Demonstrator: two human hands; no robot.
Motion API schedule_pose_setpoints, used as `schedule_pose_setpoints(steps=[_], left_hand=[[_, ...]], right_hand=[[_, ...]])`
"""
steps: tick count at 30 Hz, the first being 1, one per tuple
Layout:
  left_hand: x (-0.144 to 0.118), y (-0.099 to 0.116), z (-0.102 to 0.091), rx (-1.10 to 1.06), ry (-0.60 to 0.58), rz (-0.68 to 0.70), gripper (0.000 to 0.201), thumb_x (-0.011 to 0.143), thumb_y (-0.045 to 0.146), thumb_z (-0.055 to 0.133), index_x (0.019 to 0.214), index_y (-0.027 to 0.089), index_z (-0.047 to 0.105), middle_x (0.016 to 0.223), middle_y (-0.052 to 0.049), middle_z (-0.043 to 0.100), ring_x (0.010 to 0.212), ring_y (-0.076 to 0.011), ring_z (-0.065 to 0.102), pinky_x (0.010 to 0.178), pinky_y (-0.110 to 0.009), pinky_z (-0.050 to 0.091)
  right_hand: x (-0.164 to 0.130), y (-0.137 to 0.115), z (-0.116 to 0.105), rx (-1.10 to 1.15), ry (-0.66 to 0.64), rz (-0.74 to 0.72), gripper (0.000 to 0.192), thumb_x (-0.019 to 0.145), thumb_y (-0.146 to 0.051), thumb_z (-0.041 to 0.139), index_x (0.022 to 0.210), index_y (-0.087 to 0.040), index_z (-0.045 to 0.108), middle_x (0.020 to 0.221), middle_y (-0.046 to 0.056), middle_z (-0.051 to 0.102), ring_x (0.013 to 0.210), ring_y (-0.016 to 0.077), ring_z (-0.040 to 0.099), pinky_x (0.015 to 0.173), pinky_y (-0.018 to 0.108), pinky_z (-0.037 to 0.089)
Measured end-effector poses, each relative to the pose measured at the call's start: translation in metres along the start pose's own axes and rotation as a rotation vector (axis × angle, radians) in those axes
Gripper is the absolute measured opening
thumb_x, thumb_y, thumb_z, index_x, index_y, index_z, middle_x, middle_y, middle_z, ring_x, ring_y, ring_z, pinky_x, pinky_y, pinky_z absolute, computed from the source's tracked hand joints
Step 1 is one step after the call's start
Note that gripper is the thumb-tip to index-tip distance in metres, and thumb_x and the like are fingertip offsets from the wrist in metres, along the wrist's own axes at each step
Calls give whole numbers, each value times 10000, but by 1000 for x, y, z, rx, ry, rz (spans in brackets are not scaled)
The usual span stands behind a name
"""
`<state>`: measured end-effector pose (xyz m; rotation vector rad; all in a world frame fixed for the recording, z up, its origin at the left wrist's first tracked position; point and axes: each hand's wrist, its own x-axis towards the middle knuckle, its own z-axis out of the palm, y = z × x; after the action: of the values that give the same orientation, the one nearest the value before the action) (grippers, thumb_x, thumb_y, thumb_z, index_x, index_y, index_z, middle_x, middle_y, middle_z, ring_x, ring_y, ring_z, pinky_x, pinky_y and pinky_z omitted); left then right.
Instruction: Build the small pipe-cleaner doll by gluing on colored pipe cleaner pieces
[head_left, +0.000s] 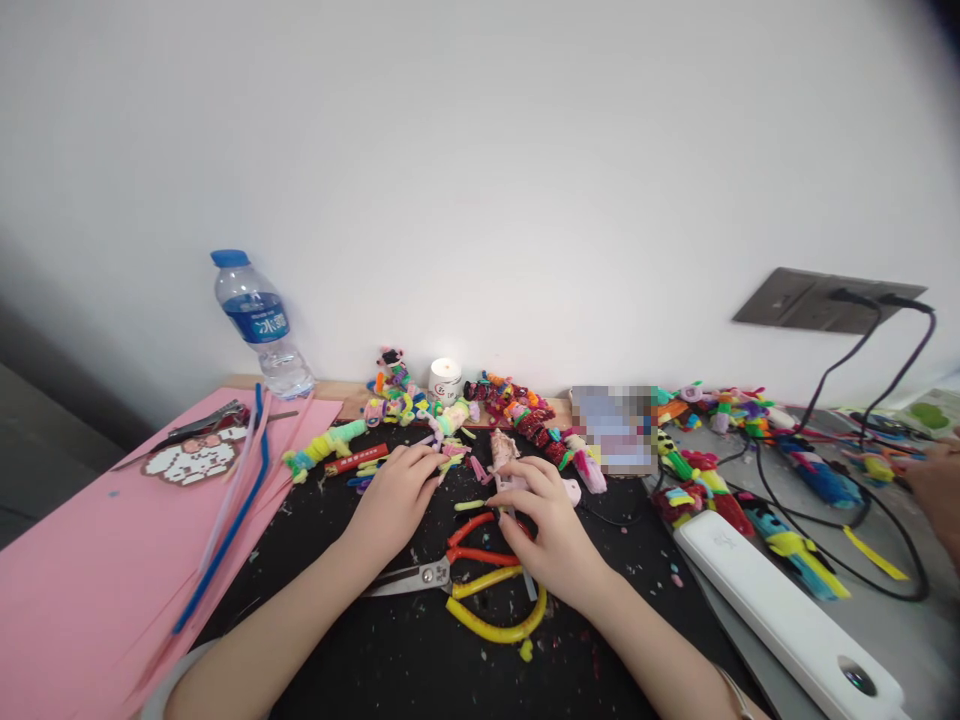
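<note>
Both forearms reach forward over table; left hand loosely curled, grip holding nothing visible; right hand pinches pink craft piece above scissors.

Both bare forearms reach forward from the lower edge and angle in toward each other. The left hand lies palm down, its fingers curled loosely under and the knuckles uppermost. The right hand sits just beside it, a little nearer the body, wrist bent slightly, with fingers arched and the fingertips pinched together at its far side. The two hands are close but apart.
</note>
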<state>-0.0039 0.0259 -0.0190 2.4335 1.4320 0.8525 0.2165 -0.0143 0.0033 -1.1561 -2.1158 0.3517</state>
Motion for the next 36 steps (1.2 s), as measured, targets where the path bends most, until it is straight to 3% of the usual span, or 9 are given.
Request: schedule_pose_setpoints(steps=[5,12,26,31,36], left_hand=[[2,0,0,-35,2,-3,195,873,76,486,960,188,621,1005,-54,633,963,-233,545,872,-383,457],[3,0,-1,-43,-15,-20,173,868,76,490,910,189,614,931,-41,663,906,-227,564,816,-362,465],[0,3,-2,-66,1,-12,201,860,88,495,958,186,640,956,-60,668,938,-228,595,862,-384,494],[1,9,-7,-151,83,15,215,897,118,461,965,204,647,973,-50,663,942,-205,614,860,-346,501],[-2,20,-12,-263,120,77,210,917,137,463,979,184,657,969,-60,667,927,-186,621,854,-310,498]], right_hand=[[0,0,0,2,9,2,231,783,-79,554,896,-229,689,1128,82,590,1153,271,429,990,500,394],[1,1,0,10,12,4,232,788,-80,549,893,-233,688,1110,76,600,1134,260,444,978,479,401],[1,0,-2,17,9,10,222,788,-82,546,893,-224,680,1101,82,611,1114,259,471,968,493,404],[2,0,-3,25,29,7,234,787,-78,547,906,-233,676,1081,77,613,1095,255,492,949,482,427],[3,1,-4,42,66,-20,296,802,-93,577,1058,-227,641,1087,85,620,1074,246,510,947,460,441]])
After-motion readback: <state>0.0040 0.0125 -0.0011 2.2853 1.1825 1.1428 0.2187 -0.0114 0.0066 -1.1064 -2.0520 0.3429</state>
